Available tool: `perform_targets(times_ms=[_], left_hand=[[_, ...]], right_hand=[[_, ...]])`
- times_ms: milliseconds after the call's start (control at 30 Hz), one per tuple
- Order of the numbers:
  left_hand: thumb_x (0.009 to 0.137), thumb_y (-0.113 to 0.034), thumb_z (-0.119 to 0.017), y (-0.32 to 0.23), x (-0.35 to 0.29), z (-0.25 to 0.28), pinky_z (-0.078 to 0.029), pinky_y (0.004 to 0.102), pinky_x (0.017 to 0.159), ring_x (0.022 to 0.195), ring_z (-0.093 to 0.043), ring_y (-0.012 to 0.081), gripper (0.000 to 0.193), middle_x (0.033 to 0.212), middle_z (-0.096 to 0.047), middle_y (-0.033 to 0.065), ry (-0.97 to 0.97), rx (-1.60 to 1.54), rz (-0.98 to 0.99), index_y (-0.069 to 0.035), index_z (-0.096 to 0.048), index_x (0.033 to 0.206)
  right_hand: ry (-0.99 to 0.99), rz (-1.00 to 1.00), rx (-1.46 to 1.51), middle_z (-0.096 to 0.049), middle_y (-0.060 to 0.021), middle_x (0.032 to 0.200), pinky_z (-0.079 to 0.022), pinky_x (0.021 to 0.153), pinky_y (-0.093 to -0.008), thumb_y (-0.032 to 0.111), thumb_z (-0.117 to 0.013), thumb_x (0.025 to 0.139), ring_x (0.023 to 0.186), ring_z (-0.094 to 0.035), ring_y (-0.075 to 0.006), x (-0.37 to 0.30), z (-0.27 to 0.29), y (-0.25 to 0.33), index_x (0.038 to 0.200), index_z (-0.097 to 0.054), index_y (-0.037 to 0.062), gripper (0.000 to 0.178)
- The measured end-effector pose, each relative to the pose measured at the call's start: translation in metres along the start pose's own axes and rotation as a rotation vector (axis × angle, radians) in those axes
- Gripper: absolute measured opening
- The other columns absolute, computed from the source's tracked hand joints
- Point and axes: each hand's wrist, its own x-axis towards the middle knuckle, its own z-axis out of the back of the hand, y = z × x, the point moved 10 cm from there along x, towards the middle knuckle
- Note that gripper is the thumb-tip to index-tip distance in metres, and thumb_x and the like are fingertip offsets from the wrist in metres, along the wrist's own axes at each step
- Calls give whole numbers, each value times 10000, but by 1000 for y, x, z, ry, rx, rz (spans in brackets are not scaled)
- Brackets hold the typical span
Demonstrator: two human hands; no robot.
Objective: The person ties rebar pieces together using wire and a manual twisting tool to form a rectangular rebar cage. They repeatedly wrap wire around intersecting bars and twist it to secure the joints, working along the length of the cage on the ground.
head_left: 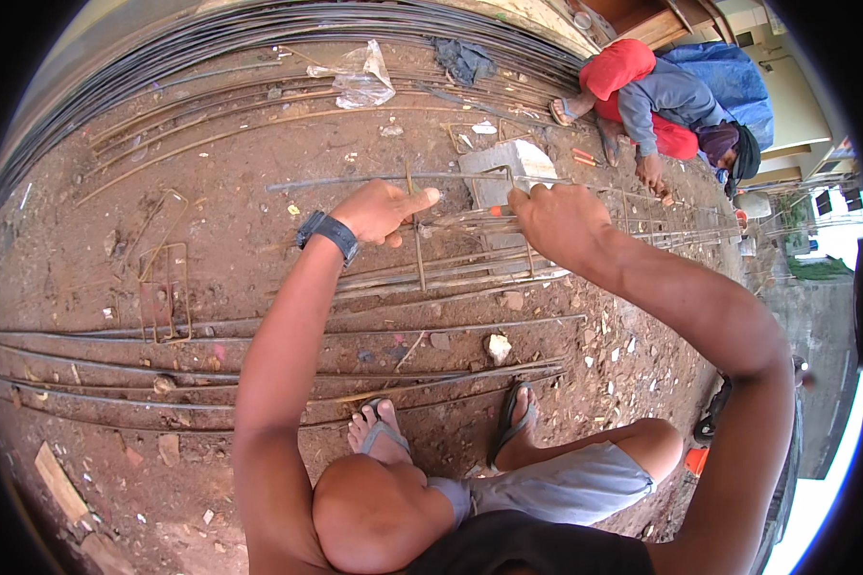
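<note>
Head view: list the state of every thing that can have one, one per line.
Left hand, partly curled, thumb extended
Right hand, fingers curled, contents unclear
Rod frame, partly covered by the hands
Watch, strapped on
Clear plastic, crumpled
Dark cloth, crumpled
Co-worker, bent over

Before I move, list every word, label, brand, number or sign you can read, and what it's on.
No text can be read.
Dark wristwatch: display too small to read.
Clear plastic bag: no legible print.
Pale block: no legible marks.
Far-right background: too small and blurred to read.
</note>
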Motion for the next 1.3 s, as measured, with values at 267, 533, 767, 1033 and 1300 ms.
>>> perform_targets(times_ms=[267,533,767,1033,1300], left_hand=[[962,-195,-580,-42,-61,10,-488,520,878,1007,-645,437,431,1011,-695,236,-589,333,-288,43,-549,1319],[870,-91,-650,-60,-131,-13,-455,484,920,1028,-580,398,437,1156,-619,193,-780,346,-592,-15,-584,1295],[856,-125,-702,-29,-145,-22,-455,476,909,980,-602,367,367,1037,-668,151,-788,512,-441,-26,-629,1201],[890,-82,-704,-12,-123,-17,-548,334,717,751,-700,217,225,848,-738,135,-772,-71,-357,-5,-685,1100],[945,-136,-646,-57,-121,20,-502,452,654,694,-667,323,110,804,-718,127,-835,584,-475,-35,-671,981]], right_hand=[[312,55,392,-716,-207,906,-554,743,-501,429,-632,978,875,-716,-350,11,-61,-11,1051,-662,-26,461],[484,-80,1138,-583,-71,666,-525,625,-409,503,-616,991,602,-630,-240,-43,-106,23,968,-625,0,504],[-85,-188,904,-659,-210,908,-538,724,-527,321,-689,920,876,-673,-444,-117,-257,24,1224,-533,87,414],[-87,-245,676,-657,-215,1091,-565,776,-522,374,-632,952,936,-690,-404,-76,-349,17,1183,-559,73,386],[-50,-26,1368,-703,-118,882,-556,668,-434,301,-546,1043,746,-712,-262,-107,-190,41,1248,-568,73,307]])
